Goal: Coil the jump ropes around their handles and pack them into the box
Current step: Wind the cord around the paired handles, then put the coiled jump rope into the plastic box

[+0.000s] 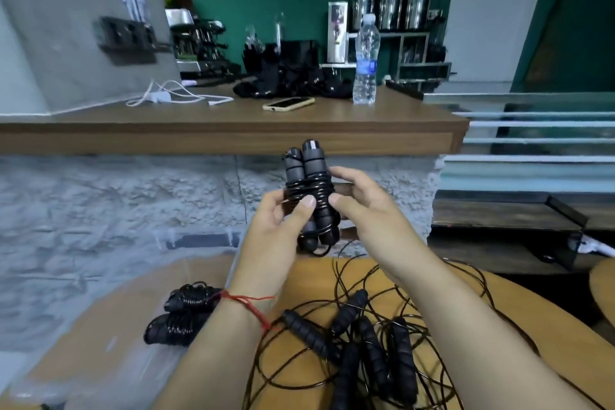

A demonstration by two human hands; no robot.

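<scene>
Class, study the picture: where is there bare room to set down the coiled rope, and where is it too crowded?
The left hand and right hand grip the wound rope. Free: the box, left of its two packed ropes; the counter along its front strip, in front of the phone and white cable. Crowded: the wooden table, under loose ropes.

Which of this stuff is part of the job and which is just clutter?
Job: rope bundle gripped by left hand and right hand; loose ropes; coiled ropes in clear box.
Clutter: water bottle, phone, white cable.
</scene>
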